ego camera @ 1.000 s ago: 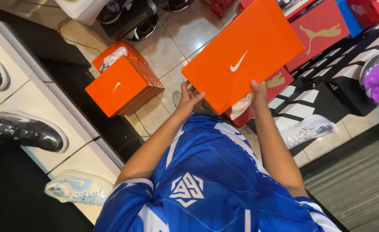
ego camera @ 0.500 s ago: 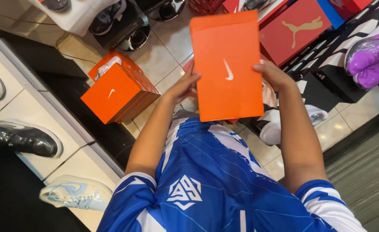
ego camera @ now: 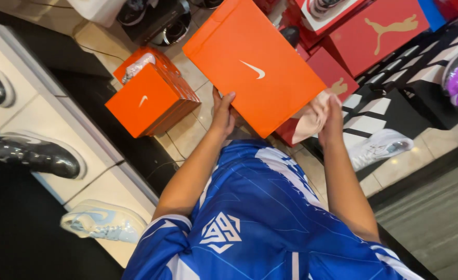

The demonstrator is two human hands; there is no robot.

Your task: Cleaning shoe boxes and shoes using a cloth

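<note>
Head view, held thing: an orange shoebox lid [ego camera: 255, 65] with a white curved mark, tilted, raised in front of the person's chest above the tiled floor [ego camera: 187, 132].
Head view, left hand: the left hand [ego camera: 223, 111] grips the lid's near edge, fingers closed on it with fingertips showing on the orange top face.
Head view, right hand: the right hand [ego camera: 332, 116] is at the lid's lower right corner, touching pale wrapping paper [ego camera: 309, 120] that sticks out from under the lid; whether its fingers are closed on the lid or the paper cannot be told.
Head view, left of the lid: an orange shoebox [ego camera: 151, 98] stands on the floor, open at its far end with white paper showing inside, well apart from both hands.
Head view, behind the lid: red shoeboxes [ego camera: 379, 31] with a gold leaping-cat mark are stacked just beyond it.
Head view, right side: a white sneaker [ego camera: 379, 148] lies on the floor near the right forearm.
Head view, left shelf: a black glossy shoe [ego camera: 34, 155] and a pale blue sneaker [ego camera: 102, 223] rest on a white display shelf [ego camera: 58, 124].
Head view, clothing: a blue jersey [ego camera: 260, 223] with white markings.
</note>
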